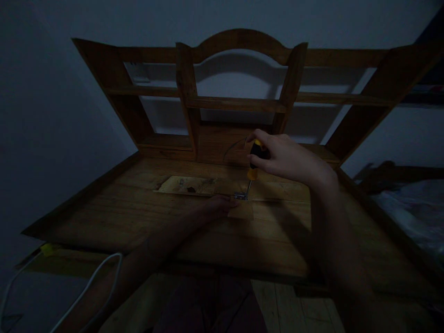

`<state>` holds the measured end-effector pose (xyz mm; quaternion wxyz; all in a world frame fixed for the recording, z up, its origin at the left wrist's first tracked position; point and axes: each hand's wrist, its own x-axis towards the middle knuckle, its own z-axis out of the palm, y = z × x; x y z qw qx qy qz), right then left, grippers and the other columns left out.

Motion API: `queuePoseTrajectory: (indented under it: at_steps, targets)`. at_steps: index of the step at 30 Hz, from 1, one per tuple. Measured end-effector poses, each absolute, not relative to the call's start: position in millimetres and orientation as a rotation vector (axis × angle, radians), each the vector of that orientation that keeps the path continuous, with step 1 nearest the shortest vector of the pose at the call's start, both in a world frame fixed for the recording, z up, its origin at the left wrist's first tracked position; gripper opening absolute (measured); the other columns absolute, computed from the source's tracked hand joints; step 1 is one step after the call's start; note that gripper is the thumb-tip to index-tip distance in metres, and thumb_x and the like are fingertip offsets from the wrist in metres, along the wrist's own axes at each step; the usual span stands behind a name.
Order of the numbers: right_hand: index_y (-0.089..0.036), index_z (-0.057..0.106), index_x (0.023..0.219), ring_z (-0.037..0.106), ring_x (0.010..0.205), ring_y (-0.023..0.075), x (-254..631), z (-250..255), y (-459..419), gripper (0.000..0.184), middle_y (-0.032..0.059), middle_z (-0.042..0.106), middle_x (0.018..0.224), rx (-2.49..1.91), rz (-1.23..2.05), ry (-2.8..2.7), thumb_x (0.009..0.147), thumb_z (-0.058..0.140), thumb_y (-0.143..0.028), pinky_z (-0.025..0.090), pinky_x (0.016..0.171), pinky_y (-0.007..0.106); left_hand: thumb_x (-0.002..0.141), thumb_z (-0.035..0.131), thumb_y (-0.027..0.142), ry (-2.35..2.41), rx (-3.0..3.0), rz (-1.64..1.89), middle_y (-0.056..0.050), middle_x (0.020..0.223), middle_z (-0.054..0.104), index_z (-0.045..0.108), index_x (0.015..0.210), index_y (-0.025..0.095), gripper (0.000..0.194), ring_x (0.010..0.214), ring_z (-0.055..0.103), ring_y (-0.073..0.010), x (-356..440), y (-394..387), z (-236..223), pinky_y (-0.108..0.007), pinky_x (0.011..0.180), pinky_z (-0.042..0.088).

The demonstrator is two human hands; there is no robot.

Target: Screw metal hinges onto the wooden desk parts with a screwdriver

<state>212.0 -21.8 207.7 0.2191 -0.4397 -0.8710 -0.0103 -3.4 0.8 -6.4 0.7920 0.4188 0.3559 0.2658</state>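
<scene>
A screwdriver (253,173) with a black and yellow handle stands nearly upright in my right hand (280,155), its fingers wrapped round the handle. Its shaft runs down to a small metal hinge (240,195) on the wooden desktop (194,231). My left hand (220,204) lies low at the hinge's left end, fingertips closed against it and against a small flat wooden piece (241,212) just in front. Dim light hides where exactly those fingers grip. Behind them lies a longer pale wooden board (187,185) with dark marks.
A wooden shelf unit (239,102) with an arched top rises at the back against the wall. A white cable (92,277) loops over the front left edge. Crumpled pale fabric or plastic (412,212) lies beyond the desk's right side.
</scene>
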Motion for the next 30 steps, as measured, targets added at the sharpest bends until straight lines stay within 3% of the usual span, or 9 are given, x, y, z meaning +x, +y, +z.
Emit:
queuePoseTrajectory:
  at_steps: [4,10,13,20,25,30]
  targets:
    - [-0.019,0.059,0.125,0.066,0.101,0.0258,215,209,-21,0.039,0.0089,0.070,0.117,-1.135,-0.009,-2.439,0.086,0.059,-0.025,0.047,0.085,0.034,0.078,0.087,0.029,0.745,0.892,0.558,-0.015,0.112,0.077,0.077,0.102,0.010,0.032,0.098,0.075,-0.0237,-3,2,-7,-0.034,0.094,0.058]
    - [-0.022,0.061,0.118,0.067,0.095,0.0265,209,208,-27,0.026,0.0073,0.072,0.105,-1.138,0.003,-2.435,0.094,0.058,-0.035,0.047,0.083,0.036,0.079,0.086,0.028,0.765,0.886,0.571,-0.014,0.110,0.078,0.077,0.101,0.010,0.030,0.096,0.075,-0.0228,-2,1,-5,-0.033,0.092,0.058]
    - [-0.023,0.061,0.118,0.067,0.091,0.0288,208,207,-28,0.029,0.0089,0.072,0.100,-1.269,-0.065,-2.371,0.094,0.059,-0.040,0.048,0.082,0.038,0.080,0.085,0.028,0.772,0.902,0.560,-0.015,0.111,0.077,0.077,0.101,0.010,0.030,0.096,0.075,-0.0238,-2,-2,0,-0.033,0.091,0.058]
    - [-0.021,0.063,0.121,0.067,0.098,0.0261,211,213,-29,0.031,0.0070,0.073,0.111,-1.138,0.019,-2.444,0.092,0.054,-0.027,0.047,0.087,0.037,0.079,0.085,0.025,0.806,0.859,0.565,-0.014,0.104,0.078,0.077,0.095,0.010,0.024,0.091,0.075,-0.0224,0,-6,9,-0.033,0.091,0.058]
    - [-0.021,0.060,0.125,0.068,0.096,0.0264,209,208,-25,0.033,0.0091,0.073,0.109,-1.165,-0.023,-2.411,0.100,0.051,-0.041,0.047,0.088,0.038,0.077,0.087,0.027,0.769,0.885,0.570,-0.014,0.108,0.078,0.078,0.097,0.010,0.028,0.097,0.074,-0.0233,0,-3,4,-0.033,0.093,0.057]
    - [-0.019,0.057,0.131,0.068,0.097,0.0302,211,203,-19,0.044,0.0118,0.072,0.108,-1.305,-0.075,-2.364,0.096,0.055,-0.045,0.049,0.085,0.040,0.073,0.090,0.028,0.802,0.870,0.610,-0.015,0.099,0.078,0.077,0.095,0.008,0.033,0.088,0.075,-0.0237,-2,-3,1,-0.033,0.086,0.058]
